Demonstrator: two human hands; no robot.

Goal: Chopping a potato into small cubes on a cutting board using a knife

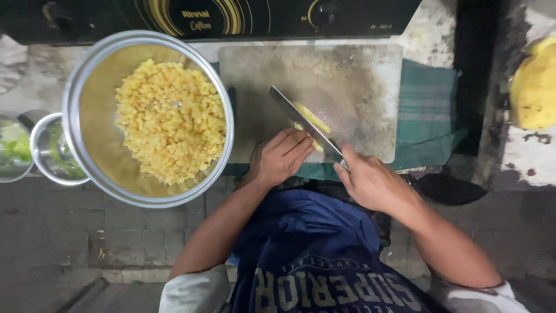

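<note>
Gripping the knife (301, 119) with my right hand (373, 182), I'm curling my left fingers (292, 145) closed onto the potato (311, 119) on the board (359, 93); a slip could be nicking knuckles. Beyond, the bowl (87, 75) is holding cubes (171, 122).

Down below, a grey brick-paved floor (63, 232) fills the lower left, worn and dusty. Up top, a black stove (231, 17) with yellow curved lines sits along the back of a pale speckled table (431, 26). A green checked cloth (425, 104) spreads at right. Light is dim and falls away darker toward the right.
</note>
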